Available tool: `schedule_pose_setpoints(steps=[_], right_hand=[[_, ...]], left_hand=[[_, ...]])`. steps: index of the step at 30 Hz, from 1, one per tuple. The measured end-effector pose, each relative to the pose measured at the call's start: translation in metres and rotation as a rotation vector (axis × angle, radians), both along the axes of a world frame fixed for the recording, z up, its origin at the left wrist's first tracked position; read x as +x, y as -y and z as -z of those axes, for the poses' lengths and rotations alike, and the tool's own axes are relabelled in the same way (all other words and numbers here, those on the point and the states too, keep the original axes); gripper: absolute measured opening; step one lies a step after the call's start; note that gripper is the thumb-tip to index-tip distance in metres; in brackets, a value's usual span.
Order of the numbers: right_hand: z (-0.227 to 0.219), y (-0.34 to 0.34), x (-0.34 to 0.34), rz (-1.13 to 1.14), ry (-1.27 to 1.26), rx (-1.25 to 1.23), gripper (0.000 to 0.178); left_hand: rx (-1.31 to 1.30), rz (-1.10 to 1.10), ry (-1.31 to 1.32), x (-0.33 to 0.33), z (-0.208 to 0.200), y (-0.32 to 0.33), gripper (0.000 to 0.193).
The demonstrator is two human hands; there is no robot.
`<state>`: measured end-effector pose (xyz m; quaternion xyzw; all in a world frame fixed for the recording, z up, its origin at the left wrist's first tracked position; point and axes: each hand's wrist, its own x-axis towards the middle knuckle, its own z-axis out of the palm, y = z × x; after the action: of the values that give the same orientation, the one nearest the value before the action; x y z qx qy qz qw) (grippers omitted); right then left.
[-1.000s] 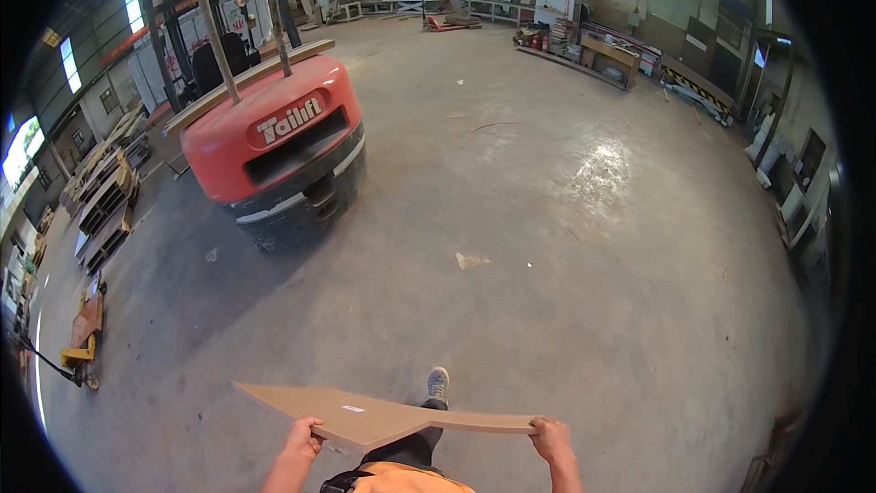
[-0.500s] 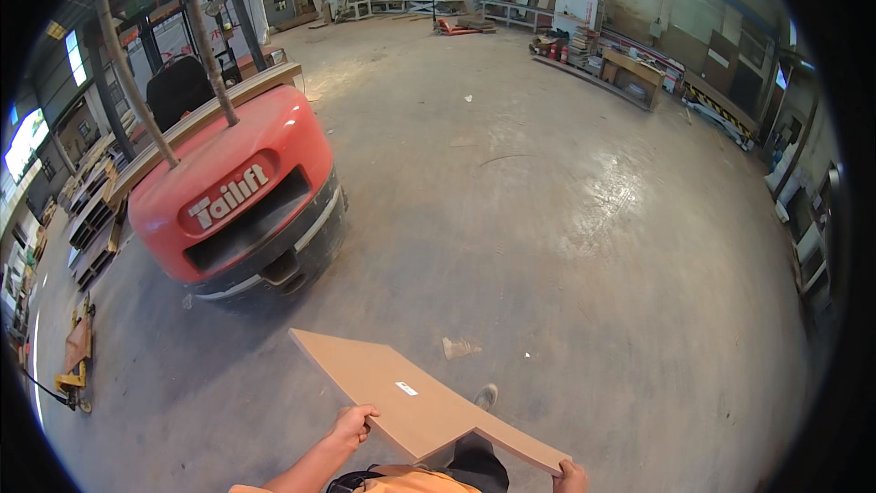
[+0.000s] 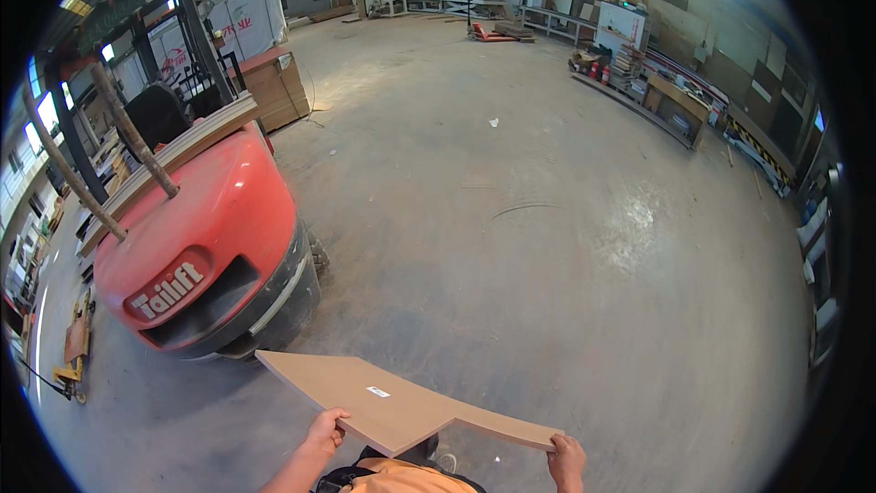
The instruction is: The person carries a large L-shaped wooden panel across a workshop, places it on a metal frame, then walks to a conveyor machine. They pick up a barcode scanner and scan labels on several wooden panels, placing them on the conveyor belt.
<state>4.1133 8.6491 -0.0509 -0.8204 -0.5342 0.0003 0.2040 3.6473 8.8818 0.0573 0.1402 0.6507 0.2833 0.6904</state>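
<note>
A flat brown board (image 3: 401, 409) with a notch cut into its near side is held level in front of my body. A small white label (image 3: 378, 392) sticks to its top face. My left hand (image 3: 326, 429) grips the left edge, thumb on top. At the end of the narrow right arm of the board, my right hand (image 3: 567, 458) clasps it, the thumb pressed on the upper face. The undersides of the board and the fingers below it are hidden.
A red forklift (image 3: 205, 246) stands close on the left, with boards (image 3: 196, 141) lying across it. Farther left is a yellow pallet truck (image 3: 77, 347). A brown stack (image 3: 276, 89) sits behind the forklift. Shelving and a wooden bench (image 3: 675, 105) line the right side.
The forklift now appears nearer and farther left, and the brown stack behind it has come into view. Both hands still hold the board, whose right end sits higher in view.
</note>
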Motion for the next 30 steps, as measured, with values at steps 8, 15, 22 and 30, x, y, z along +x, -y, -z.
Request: schedule_pose_setpoints(steps=[8,15,22,30], right_hand=[[-0.006,-0.245,0.12,-0.021,-0.047,-0.346,0.015],[-0.051,-0.389,0.203,0.206,-0.256,-0.438,0.022],[-0.009,-0.565,0.311,0.231,-0.273,-0.277,0.021],[-0.028,-0.82,0.488,0.07,-0.36,-0.27,0.023]], left_hand=[[-0.11,-0.105,-0.065,0.12,0.056,-0.228,0.014],[-0.041,0.052,-0.001,0.234,0.014,-0.427,0.015],[0.055,0.109,-0.054,0.375,0.008,-0.611,0.015],[0.029,-0.103,-0.058,0.496,-0.032,-0.776,0.015]])
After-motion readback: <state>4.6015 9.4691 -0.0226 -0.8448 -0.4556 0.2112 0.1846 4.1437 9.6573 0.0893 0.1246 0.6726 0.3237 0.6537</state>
